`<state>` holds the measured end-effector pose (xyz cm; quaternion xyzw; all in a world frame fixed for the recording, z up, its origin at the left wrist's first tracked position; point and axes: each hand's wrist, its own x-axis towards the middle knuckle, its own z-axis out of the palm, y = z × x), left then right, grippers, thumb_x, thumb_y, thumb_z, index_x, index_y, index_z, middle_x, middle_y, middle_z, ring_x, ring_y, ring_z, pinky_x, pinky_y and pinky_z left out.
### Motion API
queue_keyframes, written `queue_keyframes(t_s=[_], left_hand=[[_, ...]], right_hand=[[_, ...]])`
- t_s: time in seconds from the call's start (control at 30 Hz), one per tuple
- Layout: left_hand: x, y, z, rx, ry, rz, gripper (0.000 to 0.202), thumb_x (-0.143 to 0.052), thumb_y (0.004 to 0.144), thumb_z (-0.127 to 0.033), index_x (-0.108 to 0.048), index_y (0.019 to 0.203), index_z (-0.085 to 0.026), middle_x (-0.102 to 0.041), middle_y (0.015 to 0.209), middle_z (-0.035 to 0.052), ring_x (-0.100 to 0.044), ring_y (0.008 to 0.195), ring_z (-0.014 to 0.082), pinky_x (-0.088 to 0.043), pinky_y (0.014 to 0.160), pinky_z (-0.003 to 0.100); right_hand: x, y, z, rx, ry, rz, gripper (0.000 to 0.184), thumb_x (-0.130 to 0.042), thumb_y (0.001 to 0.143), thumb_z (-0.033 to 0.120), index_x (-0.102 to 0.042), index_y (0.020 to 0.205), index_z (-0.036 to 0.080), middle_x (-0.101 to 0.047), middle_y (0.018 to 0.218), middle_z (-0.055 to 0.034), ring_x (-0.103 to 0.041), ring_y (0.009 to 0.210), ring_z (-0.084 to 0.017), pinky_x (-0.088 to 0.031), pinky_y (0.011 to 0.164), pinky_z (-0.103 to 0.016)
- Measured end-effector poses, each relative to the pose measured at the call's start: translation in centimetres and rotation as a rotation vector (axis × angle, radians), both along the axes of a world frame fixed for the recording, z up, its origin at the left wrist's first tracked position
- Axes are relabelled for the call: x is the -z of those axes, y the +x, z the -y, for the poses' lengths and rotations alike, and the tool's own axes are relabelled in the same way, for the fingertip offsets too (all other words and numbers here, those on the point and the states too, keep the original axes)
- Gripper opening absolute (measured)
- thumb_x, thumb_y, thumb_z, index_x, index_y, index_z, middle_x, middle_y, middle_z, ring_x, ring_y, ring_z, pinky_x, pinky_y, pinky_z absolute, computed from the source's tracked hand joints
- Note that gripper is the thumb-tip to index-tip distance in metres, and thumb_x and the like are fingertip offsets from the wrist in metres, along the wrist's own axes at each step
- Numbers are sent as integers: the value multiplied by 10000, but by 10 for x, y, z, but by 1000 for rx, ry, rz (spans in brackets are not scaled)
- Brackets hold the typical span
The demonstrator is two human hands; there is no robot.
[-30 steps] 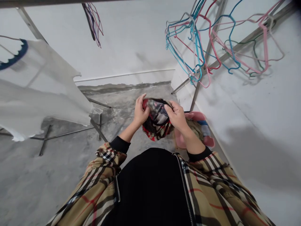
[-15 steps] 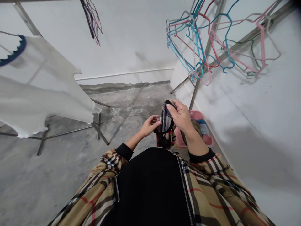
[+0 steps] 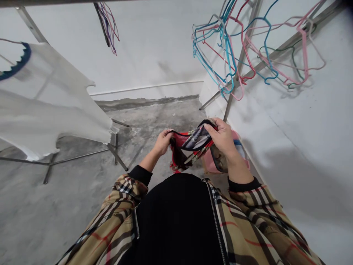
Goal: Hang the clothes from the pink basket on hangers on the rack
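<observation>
red-black patterned garment (image 3: 197,139) held midair btwn both hands, above rough grey concrete floor (image 3: 82,206), near pink basket (image 3: 209,163). black trim (image 3: 190,149) of opening pinched by left hand (image 3: 163,141) fingers at one end, by right hand (image 3: 223,135) fingers at other. prob light, soft, floppy, not fragile; best gripped at trim, both ends. room: white walls (image 3: 298,147), wire hangers (image 3: 305,51) hung at metal rack (image 3: 228,108) on r side.

A clothes-drying corner with white walls (image 3: 154,40) and a bare concrete floor (image 3: 79,195): coloured hangers (image 3: 230,48) crowd a metal rack (image 3: 327,17), white fabric (image 3: 68,114) hangs at left, and a pink basket (image 3: 209,163) holds what looks like laundry (image 3: 239,148), partly hidden.
</observation>
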<state>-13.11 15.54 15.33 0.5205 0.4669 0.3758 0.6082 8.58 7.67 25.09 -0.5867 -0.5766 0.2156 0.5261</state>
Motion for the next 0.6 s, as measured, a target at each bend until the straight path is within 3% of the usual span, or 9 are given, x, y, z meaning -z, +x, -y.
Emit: queue_keyframes(t_s=[0.17, 0.27, 0.4, 0.5, 0.6], left_hand=[[-39, -22, -18, 2, 67, 62, 315, -722, 669, -362, -676, 883, -135, -649, 700, 7, -554, 578, 105, -455, 598, 239], [-54, -29, -22, -125, 230, 13, 210, -676, 729, -328, -658, 843, -152, -618, 686, -11, -527, 589, 99, -428, 599, 222], [-63, -29, -22, -266, 381, -84, 110, -601, 796, -276, -592, 852, -181, -577, 699, -22, -525, 645, 107, -418, 632, 211], [-64, -31, -21, -305, 445, -166, 95, -588, 799, -257, -573, 856, -182, -579, 738, -18, -538, 693, 115, -417, 668, 214], [-66, -37, -20, -280, 429, -182, 103, -591, 791, -268, -564, 828, -176, -576, 723, -18, -528, 666, 112, -408, 643, 215]], right_hand=[[37, 34, -12, 195, -198, 328, 169, -559, 786, 207, -644, 931, 215, -667, 789, -29, -625, 784, -229, -485, 753, -352], [56, 43, -12, 288, -346, 545, 234, -523, 777, 143, -634, 971, 208, -673, 871, -75, -627, 865, -269, -474, 799, -385], [75, 48, -8, 231, -459, 721, 296, -515, 730, 56, -624, 985, 161, -648, 1043, -148, -606, 996, -292, -457, 871, -399], [77, 56, -5, 119, -468, 658, 330, -512, 679, 25, -632, 948, 174, -662, 1022, -112, -620, 968, -258, -463, 878, -382], [62, 66, -3, 71, -347, 366, 344, -463, 665, 46, -630, 928, 193, -689, 916, -39, -641, 856, -197, -492, 813, -336]])
